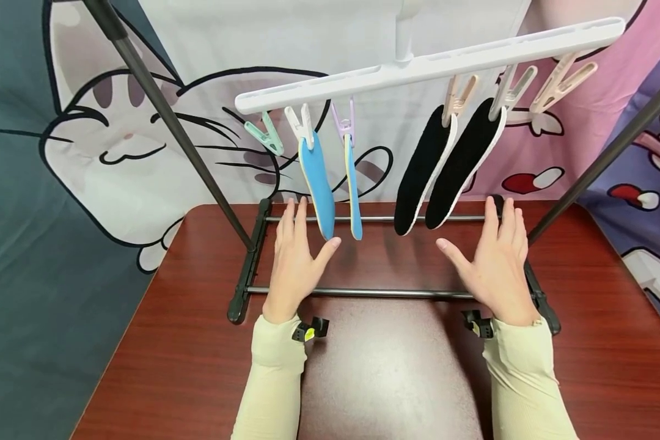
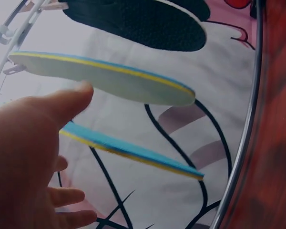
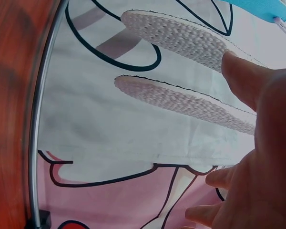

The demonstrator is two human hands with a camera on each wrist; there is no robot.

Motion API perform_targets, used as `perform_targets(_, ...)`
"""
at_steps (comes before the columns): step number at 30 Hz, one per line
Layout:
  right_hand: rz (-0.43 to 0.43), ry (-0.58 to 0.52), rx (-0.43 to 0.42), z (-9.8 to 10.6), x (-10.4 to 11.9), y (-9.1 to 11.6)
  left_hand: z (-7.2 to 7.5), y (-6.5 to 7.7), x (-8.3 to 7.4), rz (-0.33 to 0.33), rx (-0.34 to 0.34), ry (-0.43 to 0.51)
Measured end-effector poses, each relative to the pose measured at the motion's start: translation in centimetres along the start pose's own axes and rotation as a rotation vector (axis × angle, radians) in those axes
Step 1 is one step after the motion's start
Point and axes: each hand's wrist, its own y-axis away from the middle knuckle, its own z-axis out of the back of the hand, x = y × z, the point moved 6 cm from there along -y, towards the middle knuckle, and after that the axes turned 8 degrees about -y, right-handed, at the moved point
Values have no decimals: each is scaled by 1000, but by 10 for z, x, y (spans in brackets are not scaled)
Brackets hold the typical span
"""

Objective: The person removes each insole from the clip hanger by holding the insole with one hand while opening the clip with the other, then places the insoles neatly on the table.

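From a white hanger bar [image 1: 429, 66] hang two blue insoles on the left, one turned broadside [image 1: 317, 183] and one edge-on [image 1: 353, 189]. Two black insoles [image 1: 462, 165] with white undersides hang on the right, each from a clothespin. My left hand [image 1: 294, 263] is held up near the blue insoles, fingers straight and thumb spread, with nothing in it. My right hand [image 1: 497, 263] mirrors it to the right of the black insoles, also holding nothing. In the right wrist view the textured white underside [image 3: 181, 100] of an insole shows beyond the thumb.
A green clothespin [image 1: 265, 133] and a beige clothespin [image 1: 562, 84] hang without insoles at the bar's ends. Dark slanted poles [image 1: 170, 122] and a metal base rod [image 1: 390, 293] frame the rack on a reddish wooden table [image 1: 187, 354]. Behind hangs a cartoon-printed cloth [image 1: 209, 36].
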Motion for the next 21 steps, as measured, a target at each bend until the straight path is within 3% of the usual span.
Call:
perform_targets(14,51,-25,-100,8,9,1,-13,-2,1,9,-275,220)
perform_targets(21,135,-75,-209,11,28,4,-12,-1,1,19,-329,269)
